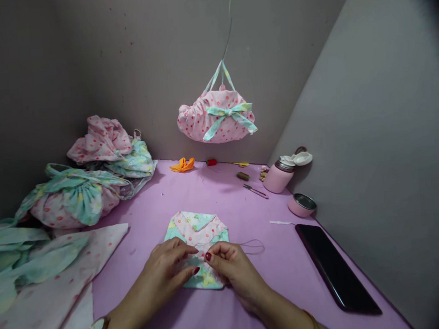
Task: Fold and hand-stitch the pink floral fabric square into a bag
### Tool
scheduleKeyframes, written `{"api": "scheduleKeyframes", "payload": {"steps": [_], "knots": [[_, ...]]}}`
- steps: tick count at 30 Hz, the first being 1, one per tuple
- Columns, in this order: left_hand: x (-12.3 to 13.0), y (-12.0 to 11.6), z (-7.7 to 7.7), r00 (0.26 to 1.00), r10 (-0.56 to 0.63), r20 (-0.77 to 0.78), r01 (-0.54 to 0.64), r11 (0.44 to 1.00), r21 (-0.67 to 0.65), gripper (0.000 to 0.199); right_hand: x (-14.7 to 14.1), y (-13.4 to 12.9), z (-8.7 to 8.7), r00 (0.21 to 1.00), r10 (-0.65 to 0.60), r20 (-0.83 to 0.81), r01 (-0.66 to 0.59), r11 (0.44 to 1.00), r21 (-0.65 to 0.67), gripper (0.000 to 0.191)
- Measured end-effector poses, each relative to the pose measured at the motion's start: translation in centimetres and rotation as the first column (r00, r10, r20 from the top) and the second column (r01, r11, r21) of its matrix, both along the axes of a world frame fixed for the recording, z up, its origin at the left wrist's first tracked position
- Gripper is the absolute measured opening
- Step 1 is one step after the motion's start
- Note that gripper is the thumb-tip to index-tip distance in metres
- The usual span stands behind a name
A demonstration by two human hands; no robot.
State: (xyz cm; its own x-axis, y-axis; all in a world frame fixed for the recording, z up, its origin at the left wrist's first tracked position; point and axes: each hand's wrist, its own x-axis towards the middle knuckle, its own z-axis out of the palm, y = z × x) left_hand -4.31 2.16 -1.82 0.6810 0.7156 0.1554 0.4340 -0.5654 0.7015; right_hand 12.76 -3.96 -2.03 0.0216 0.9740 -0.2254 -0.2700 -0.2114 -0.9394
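Observation:
A folded piece of pink and mint flowered fabric (199, 226) lies on the purple tabletop in front of me. Over its left side is my left hand (172, 263), thumb and forefinger apart with nothing between them. My right hand (230, 264) is at the right side of the fabric, thumb and fingertips pinched together. A thin thread (253, 246) runs from near its fingertips and loops out to the right over the table. Whether a needle is in the pinch is too small to tell.
Fabric bags (75, 199) and loose cloth (79, 259) fill the left. Along the back lie an orange cloth (182, 165), spools (243, 176) and thread snips (256, 191). A pink flask (278, 177), cup (302, 205) and black phone (338, 271) are right. A dotted bag (219, 117) hangs above.

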Motion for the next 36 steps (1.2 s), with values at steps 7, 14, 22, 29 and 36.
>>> {"api": "scheduleKeyframes", "payload": {"steps": [7, 14, 22, 29, 36], "knots": [[0.5, 0.4, 0.1, 0.999, -0.018, -0.039, 0.019, 1.0, 0.019, 0.021, -0.1, 0.0, 0.2, 1.0, -0.007, 0.002, 0.007, 1.0, -0.011, 0.03], [0.7, -0.3, 0.2, 0.999, 0.018, 0.03, -0.011, 0.975, -0.224, 0.017, 0.0, 0.1, 0.3, 0.999, -0.029, -0.012, 0.029, 0.999, -0.012, 0.033], [0.9, -0.6, -0.4, 0.996, 0.074, 0.057, -0.04, 0.891, -0.452, 0.01, -0.1, 0.0, -0.4, 1.0, 0.025, 0.011, -0.025, 0.999, 0.042, 0.031], [0.7, -0.4, -0.2, 0.999, 0.021, 0.024, -0.008, 0.891, -0.454, 0.019, 0.0, 0.0, -0.4, 0.999, 0.02, 0.034, -0.022, 0.998, 0.056, 0.03], [0.8, -0.8, 0.6, 0.951, 0.143, 0.275, 0.082, 0.739, -0.669, 0.022, 0.0, -0.1, -0.6, 0.991, 0.028, 0.129, -0.045, 0.99, 0.132, 0.024]]}}
